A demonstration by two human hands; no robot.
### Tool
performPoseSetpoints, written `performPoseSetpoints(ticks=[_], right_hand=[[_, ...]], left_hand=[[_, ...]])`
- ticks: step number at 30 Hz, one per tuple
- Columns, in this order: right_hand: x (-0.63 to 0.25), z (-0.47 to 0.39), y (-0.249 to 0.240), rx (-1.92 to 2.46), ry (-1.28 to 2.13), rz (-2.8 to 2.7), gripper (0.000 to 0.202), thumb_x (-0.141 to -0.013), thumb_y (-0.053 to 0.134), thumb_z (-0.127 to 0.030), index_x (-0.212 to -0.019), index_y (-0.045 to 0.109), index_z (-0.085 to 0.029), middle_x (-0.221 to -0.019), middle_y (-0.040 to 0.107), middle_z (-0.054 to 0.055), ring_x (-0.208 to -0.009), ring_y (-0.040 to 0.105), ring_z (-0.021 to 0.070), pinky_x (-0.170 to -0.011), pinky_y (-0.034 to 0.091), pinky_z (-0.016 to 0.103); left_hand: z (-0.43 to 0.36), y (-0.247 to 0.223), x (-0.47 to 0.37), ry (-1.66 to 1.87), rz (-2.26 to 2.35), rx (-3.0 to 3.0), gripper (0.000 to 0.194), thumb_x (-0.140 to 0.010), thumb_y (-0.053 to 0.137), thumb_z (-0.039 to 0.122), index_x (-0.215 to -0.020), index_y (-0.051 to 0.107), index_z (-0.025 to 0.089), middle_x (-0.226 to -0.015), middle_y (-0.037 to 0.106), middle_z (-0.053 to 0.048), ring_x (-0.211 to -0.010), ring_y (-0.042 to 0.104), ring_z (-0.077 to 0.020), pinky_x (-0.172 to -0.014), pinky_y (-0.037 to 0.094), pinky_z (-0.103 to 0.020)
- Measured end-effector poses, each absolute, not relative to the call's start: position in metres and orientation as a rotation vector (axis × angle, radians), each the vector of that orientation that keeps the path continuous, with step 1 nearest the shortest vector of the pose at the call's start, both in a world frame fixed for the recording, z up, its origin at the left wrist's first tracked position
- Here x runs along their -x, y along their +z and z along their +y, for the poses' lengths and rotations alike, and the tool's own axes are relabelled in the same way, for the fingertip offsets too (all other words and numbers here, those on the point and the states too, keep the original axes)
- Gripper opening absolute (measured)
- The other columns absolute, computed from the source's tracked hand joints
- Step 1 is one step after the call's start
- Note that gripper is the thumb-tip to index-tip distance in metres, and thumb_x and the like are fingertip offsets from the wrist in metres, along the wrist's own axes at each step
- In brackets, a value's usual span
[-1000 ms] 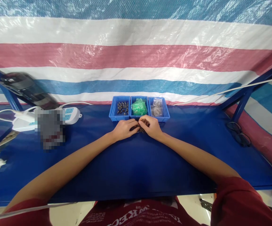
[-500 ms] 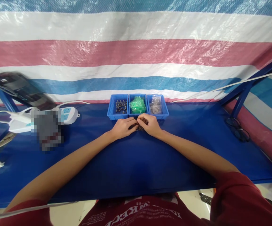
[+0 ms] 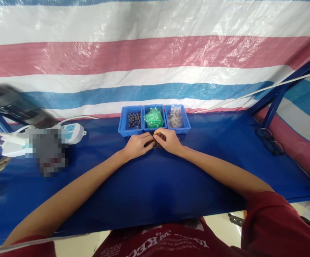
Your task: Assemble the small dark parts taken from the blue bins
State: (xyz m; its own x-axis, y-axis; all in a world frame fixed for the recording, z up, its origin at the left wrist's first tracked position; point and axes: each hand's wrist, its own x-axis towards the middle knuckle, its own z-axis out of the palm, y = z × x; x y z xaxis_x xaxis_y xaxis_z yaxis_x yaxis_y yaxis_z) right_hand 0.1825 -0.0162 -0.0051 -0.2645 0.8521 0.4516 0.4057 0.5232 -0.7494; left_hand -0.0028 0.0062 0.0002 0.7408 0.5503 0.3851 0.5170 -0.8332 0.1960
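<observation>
My left hand (image 3: 138, 145) and my right hand (image 3: 168, 140) meet just in front of the middle blue bin, fingertips touching. Both have their fingers closed around something small and dark, mostly hidden between them. Three blue bins stand side by side behind the hands. Small dark metal parts (image 3: 134, 120) lie in the left bin (image 3: 127, 133). The middle bin holds a green plastic bag (image 3: 154, 117). Clear bags with greyish contents (image 3: 175, 120) fill part of the right bin (image 3: 184, 130).
On the left are a white power strip (image 3: 74, 133) with cables, a blurred-out dark object (image 3: 49, 150) and a large dark bottle-like thing (image 3: 18, 103). Glasses (image 3: 270, 141) rest at the right. A striped sheet (image 3: 155, 53) hangs behind the blue table (image 3: 155, 192).
The whole view has shifted slightly, with the bins and the hands a little further left in the picture. Both hands keep nearly the same pose together.
</observation>
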Motion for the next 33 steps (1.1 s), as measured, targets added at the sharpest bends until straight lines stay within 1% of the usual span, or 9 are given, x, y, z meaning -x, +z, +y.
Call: performPoseSetpoints(ticks=[9, 14, 20, 25, 29, 33], right_hand=[[-0.1799, -0.0192, 0.0001, 1.010, 0.564, -1.826, 0.013, -0.086, 0.050, -0.026, -0.083, 0.059, -0.018, -0.068, 0.059, 0.001, -0.055, 0.053, 0.0111, -0.057, 0.044, 0.023], [-0.1795, -0.0192, -0.0017, 1.023, 0.577, -1.789, 0.013, -0.085, 0.052, -0.029, -0.087, 0.059, -0.018, -0.072, 0.061, 0.001, -0.056, 0.054, 0.0111, -0.056, 0.045, 0.023], [-0.1784, -0.0185, -0.0043, 0.986, 0.584, -1.758, 0.014, -0.084, 0.056, -0.030, -0.086, 0.060, -0.017, -0.073, 0.062, 0.002, -0.055, 0.056, 0.0104, -0.055, 0.046, 0.022], [-0.1796, -0.0182, -0.0057, 0.980, 0.586, -1.749, 0.017, -0.085, 0.056, -0.033, -0.086, 0.063, -0.017, -0.071, 0.065, 0.002, -0.055, 0.058, 0.0120, -0.054, 0.048, 0.023], [-0.1809, -0.0178, -0.0077, 0.968, 0.589, -1.765, 0.020, -0.088, 0.053, -0.033, -0.092, 0.065, -0.018, -0.075, 0.067, 0.004, -0.055, 0.060, 0.0127, -0.054, 0.050, 0.025], [-0.1811, -0.0175, -0.0097, 0.939, 0.565, -1.761, 0.020, -0.088, 0.053, -0.032, -0.093, 0.066, -0.018, -0.080, 0.069, 0.005, -0.057, 0.061, 0.0131, -0.056, 0.051, 0.026]], left_hand=[[0.0055, 0.0008, 0.0050, 0.703, 0.905, -2.852, 0.024, -0.093, 0.041, 0.030, -0.089, 0.062, 0.017, -0.082, 0.063, -0.003, -0.070, 0.059, -0.0111, -0.058, 0.041, -0.020], [0.0051, 0.0003, 0.0061, 0.829, 0.919, -2.786, 0.023, -0.093, 0.043, 0.031, -0.096, 0.062, 0.017, -0.083, 0.065, -0.003, -0.068, 0.060, -0.0103, -0.058, 0.041, -0.020], [0.0065, -0.0024, 0.0076, 0.983, 0.925, -2.760, 0.019, -0.091, 0.049, 0.030, -0.095, 0.062, 0.017, -0.083, 0.067, -0.002, -0.065, 0.060, -0.0093, -0.058, 0.042, -0.019], [0.0065, -0.0041, 0.0082, 1.049, 0.942, -2.734, 0.018, -0.090, 0.051, 0.030, -0.095, 0.062, 0.017, -0.080, 0.067, -0.002, -0.062, 0.060, -0.0089, -0.056, 0.042, -0.019], [0.0052, -0.0033, 0.0078, 1.054, 0.963, -2.700, 0.019, -0.090, 0.051, 0.030, -0.098, 0.062, 0.017, -0.084, 0.068, -0.003, -0.064, 0.061, -0.0096, -0.059, 0.045, -0.019], [0.0043, -0.0018, 0.0071, 1.081, 0.969, -2.683, 0.020, -0.091, 0.050, 0.030, -0.099, 0.062, 0.016, -0.087, 0.069, -0.004, -0.068, 0.063, -0.0103, -0.063, 0.047, -0.019]])
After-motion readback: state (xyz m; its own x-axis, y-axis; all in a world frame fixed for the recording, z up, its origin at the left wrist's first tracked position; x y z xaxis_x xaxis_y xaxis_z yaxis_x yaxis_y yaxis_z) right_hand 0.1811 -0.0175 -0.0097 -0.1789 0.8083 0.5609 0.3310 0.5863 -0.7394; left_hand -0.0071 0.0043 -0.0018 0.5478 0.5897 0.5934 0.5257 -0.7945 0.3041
